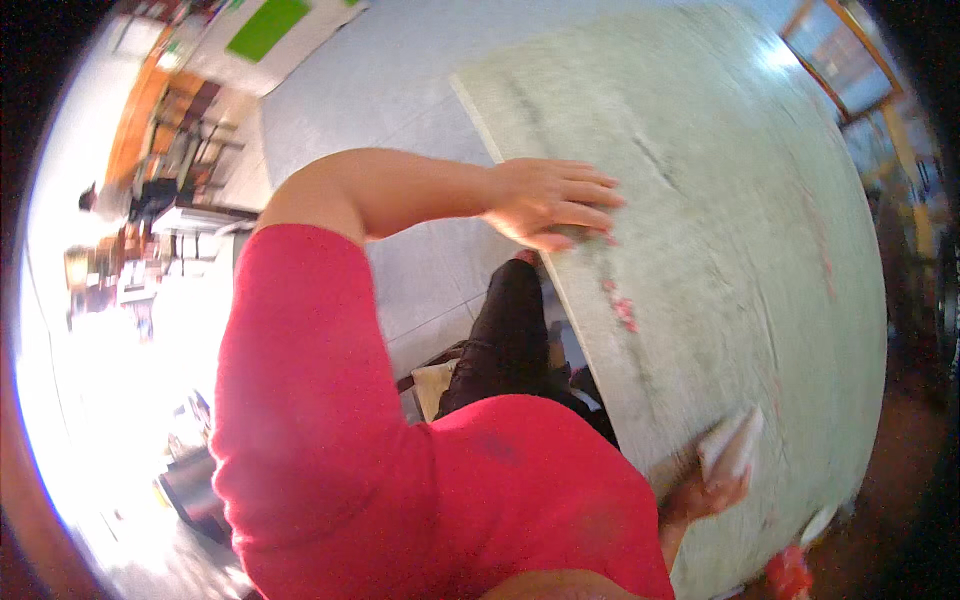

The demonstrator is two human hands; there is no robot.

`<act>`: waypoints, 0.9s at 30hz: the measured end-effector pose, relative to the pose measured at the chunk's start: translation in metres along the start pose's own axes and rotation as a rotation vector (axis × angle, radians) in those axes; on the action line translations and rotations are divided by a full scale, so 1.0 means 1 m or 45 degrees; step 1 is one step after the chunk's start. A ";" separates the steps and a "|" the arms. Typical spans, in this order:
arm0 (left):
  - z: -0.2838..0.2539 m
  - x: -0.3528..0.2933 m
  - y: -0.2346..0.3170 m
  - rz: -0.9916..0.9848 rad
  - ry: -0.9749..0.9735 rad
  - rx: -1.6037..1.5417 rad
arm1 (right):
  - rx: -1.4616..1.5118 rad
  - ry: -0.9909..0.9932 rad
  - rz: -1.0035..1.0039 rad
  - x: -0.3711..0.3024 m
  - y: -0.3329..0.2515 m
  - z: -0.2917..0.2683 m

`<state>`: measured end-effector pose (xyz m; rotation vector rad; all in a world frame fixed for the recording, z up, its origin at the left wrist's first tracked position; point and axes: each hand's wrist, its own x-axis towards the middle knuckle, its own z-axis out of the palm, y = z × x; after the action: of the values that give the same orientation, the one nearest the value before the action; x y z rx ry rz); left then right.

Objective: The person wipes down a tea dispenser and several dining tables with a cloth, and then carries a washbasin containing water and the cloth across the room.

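At the far left I see blurred chairs (195,140) in strong light, and then the pale grey floor (380,110). My left arm, in its red sleeve (300,380), bends across above this floor, and my left hand (552,205) lies palm down over the left edge of the counter (700,300). Its fingers are stretched out and I see nothing grasped, although the underside of the palm is hidden. Below it in the view, my leg in black trousers (505,325) goes beside the same edge. Just beyond the left fingers, small red marks (623,310) make a short line, roughly along the edge; whether they are printed or loose, I cannot tell. More to the right and closer to my body, my right hand (700,497) is closed around a white cloth (735,445), perhaps a folded tissue, which is blurred. The cloth is over the near part of the counter, its long axis slanting forward and to the right, away from my body. From my left hand it lies backward and to the right, well apart, so the right hand is the nearer one, and the red marks come between. The broad greenish surface gives room ahead of the cloth and toward the curved right edge; nearer to me, a blurred red object (790,573) stands by the lower right corner.
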<state>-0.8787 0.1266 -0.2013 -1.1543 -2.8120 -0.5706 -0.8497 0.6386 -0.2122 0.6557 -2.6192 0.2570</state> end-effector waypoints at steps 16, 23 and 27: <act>0.010 0.031 0.020 -0.934 0.440 -0.025 | -0.081 0.138 0.002 -0.004 0.012 0.005; 0.016 0.028 0.024 -1.122 0.520 0.118 | 0.076 0.054 0.018 0.002 0.000 -0.006; 0.021 0.028 0.015 -1.145 0.525 0.238 | 0.218 0.032 0.045 0.002 0.005 -0.007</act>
<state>-0.8865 0.1625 -0.2107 0.2960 -2.7756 -0.4709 -0.8514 0.6442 -0.2056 0.6578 -2.6064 0.5014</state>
